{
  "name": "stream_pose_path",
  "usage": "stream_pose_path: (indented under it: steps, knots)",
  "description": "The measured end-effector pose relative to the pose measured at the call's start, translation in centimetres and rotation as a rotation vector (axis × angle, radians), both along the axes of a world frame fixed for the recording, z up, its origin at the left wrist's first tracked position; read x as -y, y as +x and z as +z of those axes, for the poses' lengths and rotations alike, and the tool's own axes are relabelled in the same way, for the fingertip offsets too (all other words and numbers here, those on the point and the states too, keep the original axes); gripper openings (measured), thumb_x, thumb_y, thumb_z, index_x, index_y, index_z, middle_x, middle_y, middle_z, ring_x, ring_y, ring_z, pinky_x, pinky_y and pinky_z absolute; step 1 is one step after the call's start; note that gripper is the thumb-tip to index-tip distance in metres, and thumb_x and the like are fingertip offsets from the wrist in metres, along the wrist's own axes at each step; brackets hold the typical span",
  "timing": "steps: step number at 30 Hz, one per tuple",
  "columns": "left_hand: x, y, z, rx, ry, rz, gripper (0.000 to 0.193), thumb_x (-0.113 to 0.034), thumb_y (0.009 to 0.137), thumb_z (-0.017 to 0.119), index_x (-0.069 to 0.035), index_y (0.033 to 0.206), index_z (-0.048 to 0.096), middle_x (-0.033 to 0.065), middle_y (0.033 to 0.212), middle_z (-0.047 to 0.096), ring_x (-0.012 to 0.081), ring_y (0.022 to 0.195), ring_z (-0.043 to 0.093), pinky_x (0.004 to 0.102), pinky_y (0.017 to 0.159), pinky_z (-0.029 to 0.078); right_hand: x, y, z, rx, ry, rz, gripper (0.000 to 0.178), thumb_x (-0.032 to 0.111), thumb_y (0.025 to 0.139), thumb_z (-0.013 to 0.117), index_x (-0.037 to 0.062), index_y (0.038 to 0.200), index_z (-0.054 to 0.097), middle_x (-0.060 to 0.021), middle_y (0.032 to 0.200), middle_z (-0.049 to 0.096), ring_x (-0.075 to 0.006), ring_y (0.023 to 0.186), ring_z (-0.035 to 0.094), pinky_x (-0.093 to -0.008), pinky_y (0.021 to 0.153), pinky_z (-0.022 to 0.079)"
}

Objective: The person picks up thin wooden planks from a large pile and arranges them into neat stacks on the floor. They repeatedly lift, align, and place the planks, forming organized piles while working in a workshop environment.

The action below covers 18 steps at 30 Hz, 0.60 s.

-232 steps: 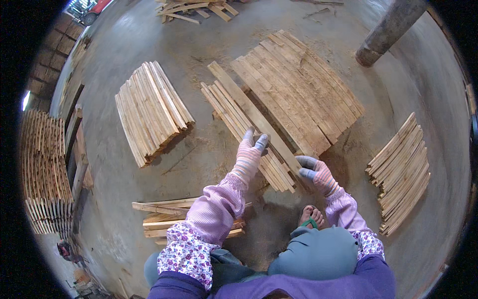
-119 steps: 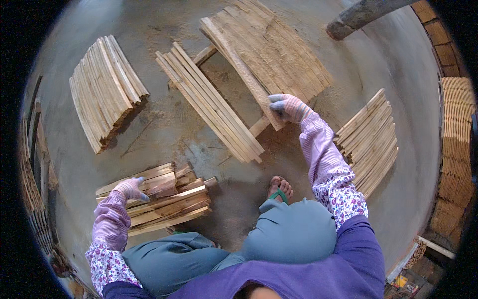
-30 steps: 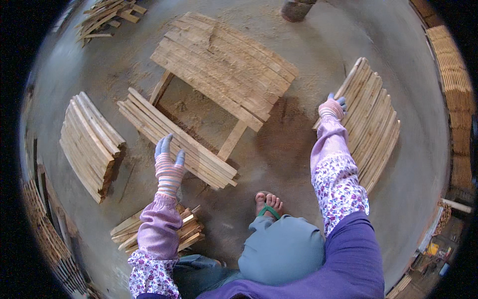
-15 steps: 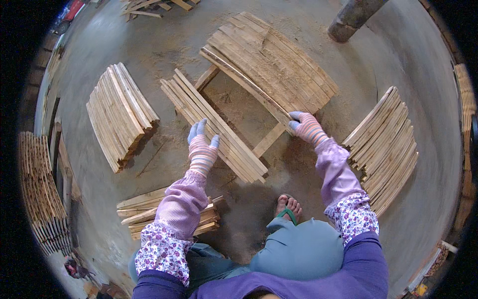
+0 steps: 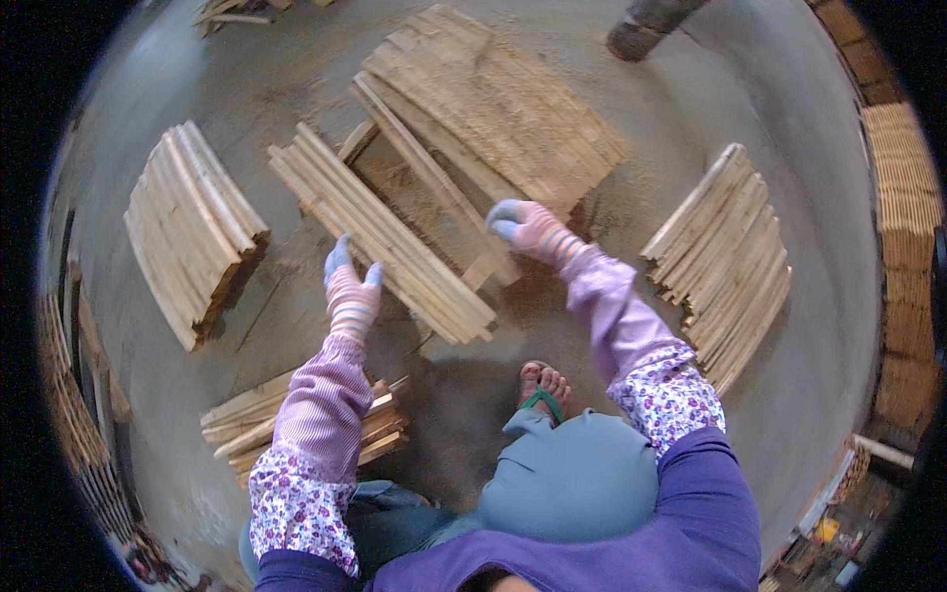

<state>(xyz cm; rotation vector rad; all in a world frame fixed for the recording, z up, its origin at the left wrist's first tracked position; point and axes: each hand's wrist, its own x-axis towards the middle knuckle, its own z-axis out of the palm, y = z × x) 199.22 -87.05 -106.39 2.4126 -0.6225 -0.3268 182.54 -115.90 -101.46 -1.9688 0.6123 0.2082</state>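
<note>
My left hand (image 5: pixel 352 291), in a striped glove with grey-blue fingertips, is open beside a narrow row of wooden strips (image 5: pixel 385 237). Its thumb stands apart from the fingers, and nothing is in its grasp. My right hand (image 5: pixel 538 233), gloved the same way, is closed on the near end of one long wooden strip (image 5: pixel 424 158). That strip lies slanted between the narrow row and a wide stack of sawdust-covered strips (image 5: pixel 503 104), with a gap along the wide stack's edge. Crosswise wooden supports (image 5: pixel 357 141) show underneath.
Bundles of strips stand on the concrete floor at left (image 5: pixel 192 232) and right (image 5: pixel 725 261). Short wood pieces (image 5: pixel 256 414) lie near my left forearm. A round post (image 5: pixel 646 30) rises at the far right. My sandalled foot (image 5: pixel 545 387) is close to the narrow row.
My right hand has drawn the strip's near end away from the wide stack, to the left, opening a gap. My left hand stays by the narrow row. The whole view has shifted slightly.
</note>
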Motion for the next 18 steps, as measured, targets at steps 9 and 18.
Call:
stream_pose_path:
  steps: [9, 18]
  knots:
    - [0.6, -0.2, -1.5, -0.164, -0.013, 0.12, 0.082, -0.018, 0.084, 0.075, -0.008, 0.153, 0.032, 0.0257, 0.149, 0.041, 0.0414, 0.136, 0.043, 0.0438, 0.115, 0.036, -6.9, 1.6, 0.1, -0.061, -0.489, 0.119, 0.058, 0.043, 0.094, 0.06, 0.0069, 0.137, 0.046, -0.0261, 0.128, 0.056, -0.0426, 0.115, 0.058, -0.0508, 0.096, 0.048]
    - [2.2, -0.4, 0.7, 0.059, 0.242, 0.084, 0.082, -0.023, 0.082, 0.076, -0.011, 0.152, 0.034, 0.0265, 0.149, 0.04, 0.0426, 0.138, 0.039, 0.0455, 0.116, 0.033, -5.5, 10.0, -2.3, -0.238, -0.126, 0.114, 0.07, 0.03, 0.088, 0.066, 0.0063, 0.148, 0.038, -0.0272, 0.137, 0.056, -0.0397, 0.126, 0.056, -0.0456, 0.103, 0.047]
